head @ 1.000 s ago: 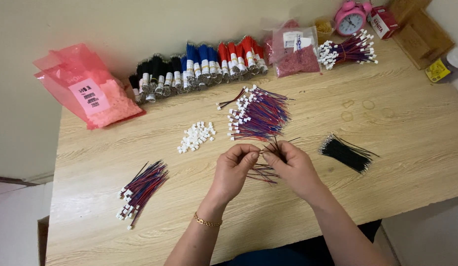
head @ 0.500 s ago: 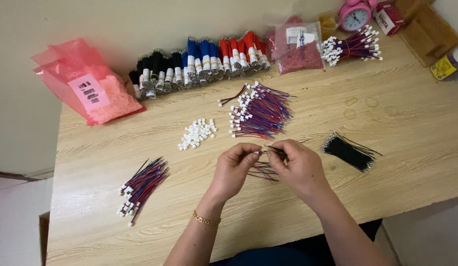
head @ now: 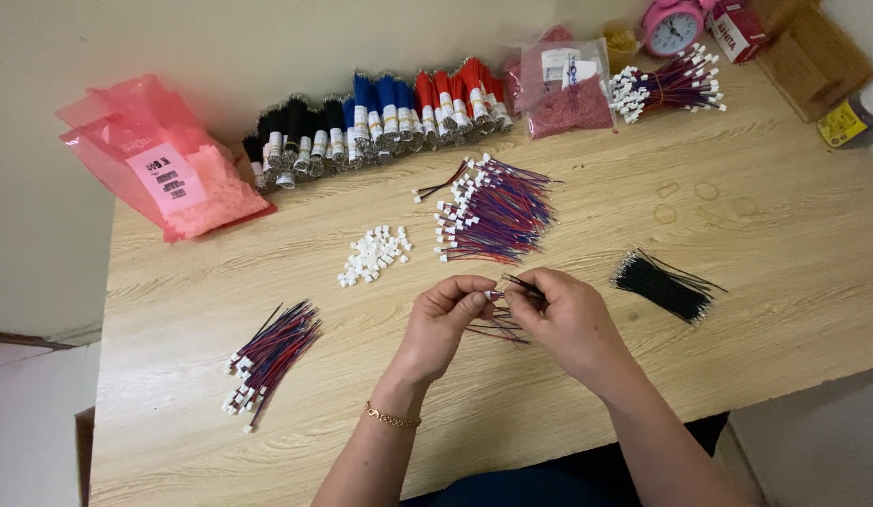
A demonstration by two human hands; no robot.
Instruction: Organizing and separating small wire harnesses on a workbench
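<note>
At frame centre, left hand (head: 446,319) pinches a white plug (head: 494,295); right hand (head: 563,314) grips a black wire (head: 521,282). Best kept aligned, pushed gently.

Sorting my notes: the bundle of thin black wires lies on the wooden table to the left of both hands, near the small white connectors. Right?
Not quite. In the head view the bundle of thin black wires lies on the wooden table right of both hands, away from the small white connectors.
</note>
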